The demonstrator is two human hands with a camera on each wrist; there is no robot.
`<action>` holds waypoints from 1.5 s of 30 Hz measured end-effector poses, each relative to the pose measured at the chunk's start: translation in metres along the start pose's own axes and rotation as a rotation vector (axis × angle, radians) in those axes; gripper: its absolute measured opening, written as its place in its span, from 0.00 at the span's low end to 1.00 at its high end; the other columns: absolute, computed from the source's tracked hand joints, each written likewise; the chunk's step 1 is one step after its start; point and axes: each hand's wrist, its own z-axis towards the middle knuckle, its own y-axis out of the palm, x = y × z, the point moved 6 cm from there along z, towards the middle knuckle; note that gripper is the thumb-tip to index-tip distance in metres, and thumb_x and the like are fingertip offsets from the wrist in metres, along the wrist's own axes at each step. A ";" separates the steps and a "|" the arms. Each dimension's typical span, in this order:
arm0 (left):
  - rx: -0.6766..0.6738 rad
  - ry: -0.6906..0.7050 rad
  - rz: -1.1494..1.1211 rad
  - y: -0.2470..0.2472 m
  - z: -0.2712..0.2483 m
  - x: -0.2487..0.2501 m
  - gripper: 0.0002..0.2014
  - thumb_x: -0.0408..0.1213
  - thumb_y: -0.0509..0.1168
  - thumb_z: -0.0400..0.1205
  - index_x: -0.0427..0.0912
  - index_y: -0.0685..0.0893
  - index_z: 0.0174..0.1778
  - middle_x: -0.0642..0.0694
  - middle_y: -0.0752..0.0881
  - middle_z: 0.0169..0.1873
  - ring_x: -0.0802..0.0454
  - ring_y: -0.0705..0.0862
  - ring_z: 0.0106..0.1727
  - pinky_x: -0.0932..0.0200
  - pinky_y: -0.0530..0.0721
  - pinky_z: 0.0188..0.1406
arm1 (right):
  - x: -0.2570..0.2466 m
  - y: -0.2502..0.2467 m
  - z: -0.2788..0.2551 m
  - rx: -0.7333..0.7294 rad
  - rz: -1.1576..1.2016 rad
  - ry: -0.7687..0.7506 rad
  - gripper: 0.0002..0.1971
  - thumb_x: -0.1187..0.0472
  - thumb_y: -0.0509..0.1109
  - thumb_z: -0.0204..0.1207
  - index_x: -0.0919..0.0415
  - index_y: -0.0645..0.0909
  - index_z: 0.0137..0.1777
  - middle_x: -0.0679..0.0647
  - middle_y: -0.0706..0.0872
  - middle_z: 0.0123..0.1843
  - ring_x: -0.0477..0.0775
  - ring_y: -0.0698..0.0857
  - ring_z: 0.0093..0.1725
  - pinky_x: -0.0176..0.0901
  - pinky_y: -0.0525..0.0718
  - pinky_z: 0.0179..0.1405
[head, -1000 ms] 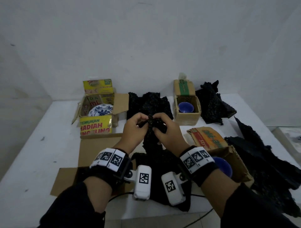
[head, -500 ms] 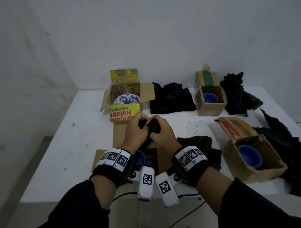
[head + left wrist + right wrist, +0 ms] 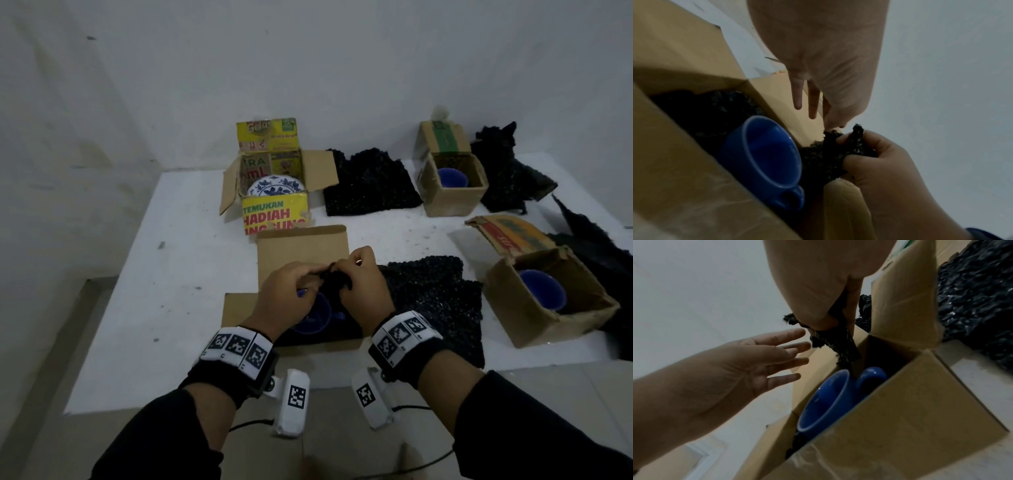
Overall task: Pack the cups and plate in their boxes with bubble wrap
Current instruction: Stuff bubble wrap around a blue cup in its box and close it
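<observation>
A bare, plain room used for packing: a white table (image 3: 164, 274) stands in the corner of blank white walls (image 3: 342, 68), with opened cardboard boxes (image 3: 452, 192) and black wrap sheets (image 3: 370, 185) along its far edge.

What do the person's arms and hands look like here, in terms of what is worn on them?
Both hands, left hand and right hand, are bare. Each arm has a long dark sleeve. Each wrist carries a black band topped by white tiles printed with square black-and-white codes. Under each wrist hangs a white camera pod with one such code, and thin black cables trail away.
</observation>
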 end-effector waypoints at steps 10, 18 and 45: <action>0.000 -0.026 0.222 -0.011 -0.046 -0.047 0.31 0.55 0.53 0.78 0.39 0.74 0.73 0.43 0.72 0.74 0.49 0.65 0.78 0.58 0.63 0.75 | 0.001 0.031 -0.006 -0.226 -0.610 -0.245 0.18 0.66 0.80 0.48 0.60 0.82 0.40 0.57 0.81 0.29 0.61 0.80 0.31 0.44 0.70 0.24; -0.052 -0.372 -0.147 0.004 -0.078 -0.073 0.27 0.41 0.50 0.87 0.45 0.47 0.81 0.57 0.45 0.80 0.63 0.41 0.80 0.62 0.42 0.79 | -0.004 0.052 0.001 -0.649 -0.726 -0.112 0.11 0.63 0.60 0.81 0.64 0.77 0.60 0.62 0.84 0.58 0.62 0.83 0.57 0.52 0.79 0.48; 0.058 -0.442 -0.592 0.010 -0.085 -0.077 0.51 0.85 0.48 0.58 0.61 0.48 0.74 0.57 0.47 0.82 0.60 0.44 0.83 0.50 0.45 0.84 | 0.006 0.063 -0.031 -0.506 -0.242 0.141 0.27 0.42 0.55 0.83 0.66 0.69 0.66 0.63 0.83 0.54 0.57 0.78 0.42 0.45 0.72 0.34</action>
